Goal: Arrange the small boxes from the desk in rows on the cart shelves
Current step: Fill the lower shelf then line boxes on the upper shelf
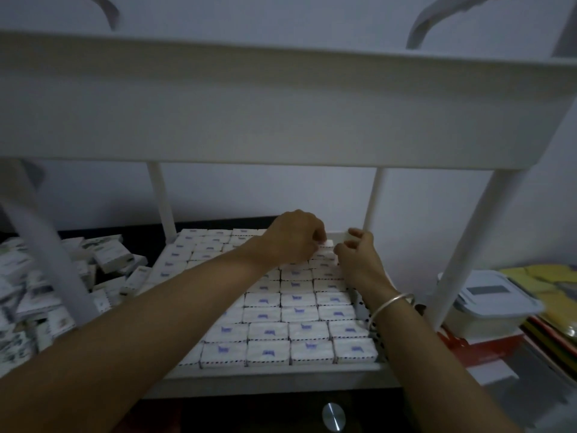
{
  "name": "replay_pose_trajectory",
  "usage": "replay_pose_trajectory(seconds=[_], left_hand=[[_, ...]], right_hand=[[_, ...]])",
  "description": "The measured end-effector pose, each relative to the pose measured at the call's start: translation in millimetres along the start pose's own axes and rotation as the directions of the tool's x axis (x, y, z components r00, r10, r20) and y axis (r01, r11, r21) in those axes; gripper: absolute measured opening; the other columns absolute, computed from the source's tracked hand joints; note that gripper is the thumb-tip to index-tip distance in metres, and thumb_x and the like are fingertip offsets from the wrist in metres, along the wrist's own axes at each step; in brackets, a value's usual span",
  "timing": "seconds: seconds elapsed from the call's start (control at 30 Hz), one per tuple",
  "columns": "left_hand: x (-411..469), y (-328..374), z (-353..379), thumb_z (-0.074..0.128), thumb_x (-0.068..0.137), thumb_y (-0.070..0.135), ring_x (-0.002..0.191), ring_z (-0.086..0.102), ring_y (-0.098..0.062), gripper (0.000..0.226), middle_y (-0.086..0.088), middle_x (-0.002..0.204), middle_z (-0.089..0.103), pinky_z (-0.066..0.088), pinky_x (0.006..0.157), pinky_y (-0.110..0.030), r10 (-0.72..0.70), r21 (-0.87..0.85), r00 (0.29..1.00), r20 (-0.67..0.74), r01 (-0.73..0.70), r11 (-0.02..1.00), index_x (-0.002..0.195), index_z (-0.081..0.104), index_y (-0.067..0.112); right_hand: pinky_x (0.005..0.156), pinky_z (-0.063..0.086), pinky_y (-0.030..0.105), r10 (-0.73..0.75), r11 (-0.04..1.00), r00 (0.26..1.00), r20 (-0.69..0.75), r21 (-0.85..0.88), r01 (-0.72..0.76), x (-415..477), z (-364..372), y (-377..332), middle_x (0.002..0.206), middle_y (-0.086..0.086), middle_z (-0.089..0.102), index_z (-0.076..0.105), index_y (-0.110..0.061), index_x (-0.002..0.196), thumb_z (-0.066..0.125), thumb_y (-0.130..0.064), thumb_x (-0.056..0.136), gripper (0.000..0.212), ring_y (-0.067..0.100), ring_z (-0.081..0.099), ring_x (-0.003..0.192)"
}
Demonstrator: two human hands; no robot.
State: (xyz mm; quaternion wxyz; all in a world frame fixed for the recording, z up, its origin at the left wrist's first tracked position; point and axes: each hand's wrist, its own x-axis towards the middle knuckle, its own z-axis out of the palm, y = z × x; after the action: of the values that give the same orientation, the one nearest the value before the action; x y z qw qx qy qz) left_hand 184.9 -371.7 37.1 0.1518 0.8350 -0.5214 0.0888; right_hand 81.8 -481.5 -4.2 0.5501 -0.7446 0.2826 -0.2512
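White box [327, 244] lay flat, long axis left-right, far right corner of shelf [281, 371]; left hand [292, 237] and right hand [359, 259] both pinched it.

Dim light falls on a plain pale wall [281, 195] behind a lidded plastic container [487, 307].

I had both bare arms stretched forward, the left crossing in from the near left, the right coming straight up the right side. My left hand [295, 237] lay knuckles-up, fingers curled under. My right hand [359, 257] sat just beside it on the right, fingers bent. Their fingertips nearly met. Through the blur I could not tell whether either pinched anything.
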Motion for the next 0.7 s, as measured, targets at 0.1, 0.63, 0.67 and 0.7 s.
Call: replay_pose_trajectory(seconds=[0.1,0.63,0.67,0.7], left_hand=[[-10.3,2.5,-1.2,0.059,0.089,0.012,0.114,0.045,-0.017,0.037,0.002,0.120,0.063,0.031,0.088,-0.025,0.047,0.155,0.999,0.028,-0.051,0.987,0.122,0.066,0.027],[-297.1,-37.7,-69.0,0.036,0.074,0.002,0.097,0.060,-0.005,0.049,0.013,0.102,0.068,0.048,0.088,-0.024,-0.239,-0.238,0.893,-0.382,0.155,0.959,0.098,0.071,0.025],[-316.0,-47.6,-69.2,0.034,0.075,0.005,0.097,0.060,-0.006,0.048,0.012,0.102,0.068,0.050,0.087,-0.026,-0.272,-0.198,0.874,-0.403,0.207,0.958,0.099,0.072,0.025],[-333.6,-58.3,-69.3,0.034,0.076,0.007,0.097,0.059,-0.008,0.047,0.011,0.102,0.068,0.051,0.087,-0.028,-0.313,-0.151,0.851,-0.422,0.274,0.950,0.099,0.071,0.024]], right_hand=[[0.080,0.046,0.027,-0.113,0.981,0.993,-0.021,-0.158,0.108,-15.9,-2.6,-15.6,0.131,0.003,0.051,0.041,-0.020,0.136,0.054,-0.011,0.092,0.047,0.018,0.053,0.110],[0.059,0.046,0.024,-0.739,0.564,0.564,0.369,-0.120,0.817,-196.0,97.8,-96.7,0.072,-0.011,0.060,0.060,-0.024,0.074,0.042,-0.018,0.074,0.019,0.003,0.051,0.064],[0.059,0.046,0.026,-0.739,0.544,0.533,0.413,-0.100,0.833,-203.1,110.7,-97.8,0.074,-0.010,0.061,0.061,-0.023,0.076,0.041,-0.020,0.074,0.020,0.003,0.051,0.065],[0.061,0.047,0.027,-0.733,0.526,0.501,0.460,-0.085,0.846,-210.5,123.9,-98.6,0.076,-0.009,0.061,0.061,-0.022,0.079,0.042,-0.020,0.075,0.020,0.005,0.052,0.067]])
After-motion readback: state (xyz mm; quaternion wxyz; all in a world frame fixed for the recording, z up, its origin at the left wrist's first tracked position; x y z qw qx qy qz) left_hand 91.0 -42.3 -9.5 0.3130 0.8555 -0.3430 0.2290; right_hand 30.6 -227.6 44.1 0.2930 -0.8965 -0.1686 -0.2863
